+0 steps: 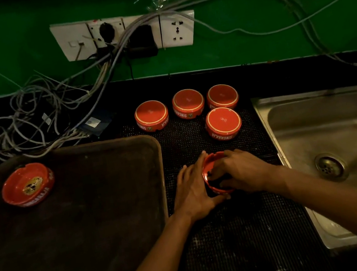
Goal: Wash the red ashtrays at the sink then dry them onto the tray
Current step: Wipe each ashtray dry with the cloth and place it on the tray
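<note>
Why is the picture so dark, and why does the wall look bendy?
In the head view the room light is dim, so the tray and the mat look almost black; only the sink shines, with bright glare on its steel. The wide-angle lens curves the counter edge along the green wall. The hands, left hand and right hand, look slightly soft around the ashtray.

ashtrays (223, 122): glossy red glaze | sink (328, 134): dull scratched metal | mat (236, 232): black, rough mesh | tray (92, 220): dark, matt
</note>
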